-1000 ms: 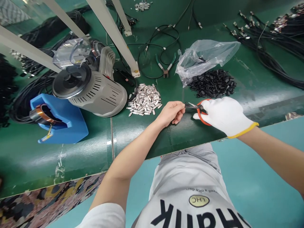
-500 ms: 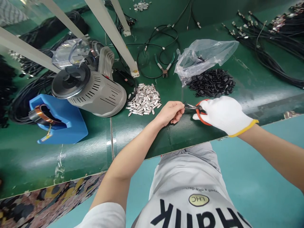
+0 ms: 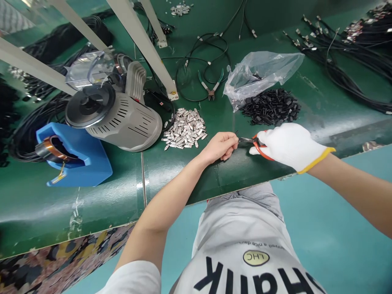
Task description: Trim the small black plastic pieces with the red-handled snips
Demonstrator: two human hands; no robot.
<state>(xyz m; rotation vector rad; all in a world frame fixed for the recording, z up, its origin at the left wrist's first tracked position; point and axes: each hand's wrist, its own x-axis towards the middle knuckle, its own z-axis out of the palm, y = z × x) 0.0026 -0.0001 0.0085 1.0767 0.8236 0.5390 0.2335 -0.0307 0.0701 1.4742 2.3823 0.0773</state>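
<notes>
The bare left hand [image 3: 221, 146], finger and thumb pinched together, holds a thin black piece [image 3: 237, 132], its details too small to tell; the white-gloved, yellow-cuffed right hand [image 3: 289, 145] curls around orange-handled metal scissors [image 3: 263, 152], blades at the left fingertips, near the glossy green tabletop's [image 3: 214, 179] front edge; the pale shirt [image 3: 245, 237] reads "a nice day", "LHC" and, partly cropped, "Hank".

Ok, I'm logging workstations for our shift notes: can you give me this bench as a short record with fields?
Surface: green table
Left hand: bare, pinching a small dark piece, mostly hidden
Right hand: white-gloved, yellow cuff, holding orange-handled scissors
Scissors point: toward the left hand
Loose parts: silver pile, black pile
Bag: clear plastic bag, against the black pile
Other tool: green-handled pliers
Far left: grey machine, blue holder
</notes>
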